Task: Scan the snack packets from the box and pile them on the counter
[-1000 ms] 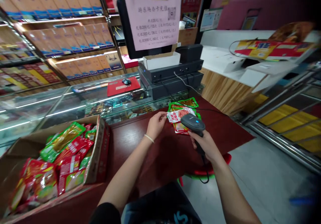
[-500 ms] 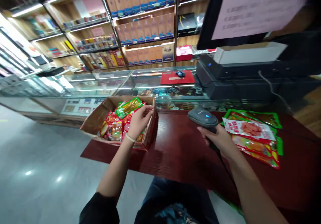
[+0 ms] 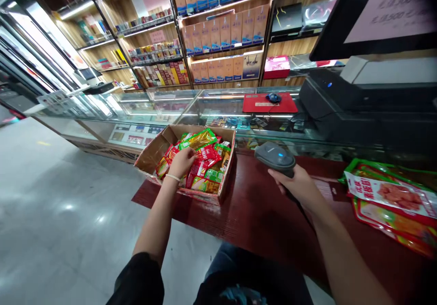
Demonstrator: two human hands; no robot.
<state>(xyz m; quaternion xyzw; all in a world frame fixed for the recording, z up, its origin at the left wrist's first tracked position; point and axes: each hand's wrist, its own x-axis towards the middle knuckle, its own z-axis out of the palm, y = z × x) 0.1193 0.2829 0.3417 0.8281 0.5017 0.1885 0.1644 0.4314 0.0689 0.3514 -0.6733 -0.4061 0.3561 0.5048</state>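
Observation:
My left hand is inside a cardboard box full of snack packets. Its fingers are bent together at the left edge of a red snack packet; the fingertips are partly hidden. A green-edged packet lies behind the fingers, on top of the pile. My right hand is wrapped round the handle of a dark grey barcode scanner, held above the dark red table with its blue light on. Right of this hand, a white-and-red snack packet lies on several green- and red-edged packets.
The dark red table meets a glass display case. On the case lie a red mat and a computer mouse. A monitor stands at the upper right. Shelves of boxes line the back.
My left hand has moved from the box's right side to the packets in its middle, and its fingers have closed. The view has turned left. My right hand still holds the scanner.

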